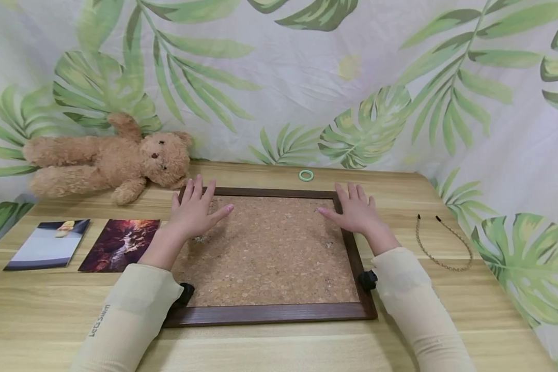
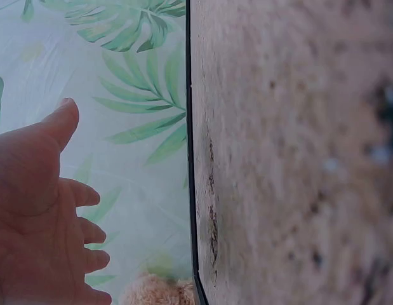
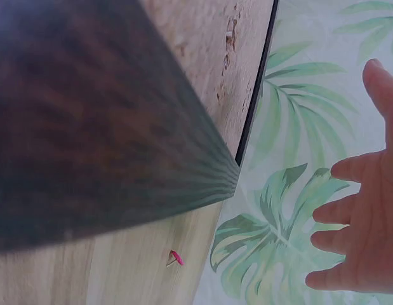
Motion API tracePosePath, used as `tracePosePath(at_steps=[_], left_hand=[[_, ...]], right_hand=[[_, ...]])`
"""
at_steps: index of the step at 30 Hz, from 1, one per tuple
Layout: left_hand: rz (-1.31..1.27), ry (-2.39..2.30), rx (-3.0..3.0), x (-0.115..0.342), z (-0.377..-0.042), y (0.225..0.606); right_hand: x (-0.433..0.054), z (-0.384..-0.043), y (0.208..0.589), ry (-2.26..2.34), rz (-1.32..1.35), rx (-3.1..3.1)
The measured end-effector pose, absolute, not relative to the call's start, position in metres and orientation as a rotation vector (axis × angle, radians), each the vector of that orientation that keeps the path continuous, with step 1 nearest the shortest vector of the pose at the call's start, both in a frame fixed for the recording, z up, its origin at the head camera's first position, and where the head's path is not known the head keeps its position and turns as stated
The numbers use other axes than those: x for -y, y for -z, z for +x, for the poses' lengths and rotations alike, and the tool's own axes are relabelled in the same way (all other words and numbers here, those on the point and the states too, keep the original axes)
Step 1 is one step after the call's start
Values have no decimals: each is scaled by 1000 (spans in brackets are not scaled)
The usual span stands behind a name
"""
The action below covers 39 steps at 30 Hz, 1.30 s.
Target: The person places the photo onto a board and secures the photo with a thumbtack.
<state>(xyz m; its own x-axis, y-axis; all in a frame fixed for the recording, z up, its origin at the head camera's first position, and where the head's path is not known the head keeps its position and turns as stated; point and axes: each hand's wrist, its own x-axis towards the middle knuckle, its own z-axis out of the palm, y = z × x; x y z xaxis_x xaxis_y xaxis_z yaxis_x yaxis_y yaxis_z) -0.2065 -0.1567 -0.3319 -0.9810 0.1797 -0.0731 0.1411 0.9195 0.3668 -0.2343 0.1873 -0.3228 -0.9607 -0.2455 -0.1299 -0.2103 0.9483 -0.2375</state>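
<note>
1. On the surface (image 1: 279,349), a corkboard (image 1: 269,248) is laid flat; its dark frame (image 1: 269,313) is best steadied evenly from both sides.
2. The left hand (image 1: 191,212) is held spread-fingered, gripping nothing.
3. The right hand (image 1: 355,214) is likewise spread and empty.

A corner looking homelike, leaf-print fabric (image 1: 297,88) hanging behind a wood-grain tabletop (image 1: 485,325), a plush bear (image 1: 109,160) lying near two picture prints (image 1: 116,245), a framed cork board (image 1: 269,248) sitting in the middle
</note>
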Motion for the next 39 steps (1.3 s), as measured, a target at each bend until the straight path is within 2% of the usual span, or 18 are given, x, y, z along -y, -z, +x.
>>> tracePosePath(at_steps=[14, 28, 32, 39], left_hand=[[247, -603, -3015, 169, -202, 329], [154, -805, -3131, 255, -171, 330], [118, -979, -3060, 281, -163, 336], [-99, -1207, -2868, 310, -155, 350]], right_hand=[[-192, -230, 319, 373, -402, -2982], [-226, -221, 316, 771, -685, -2948], [-241, -216, 319, 927, -617, -2874], [-268, -209, 339, 1096, -444, -2838]])
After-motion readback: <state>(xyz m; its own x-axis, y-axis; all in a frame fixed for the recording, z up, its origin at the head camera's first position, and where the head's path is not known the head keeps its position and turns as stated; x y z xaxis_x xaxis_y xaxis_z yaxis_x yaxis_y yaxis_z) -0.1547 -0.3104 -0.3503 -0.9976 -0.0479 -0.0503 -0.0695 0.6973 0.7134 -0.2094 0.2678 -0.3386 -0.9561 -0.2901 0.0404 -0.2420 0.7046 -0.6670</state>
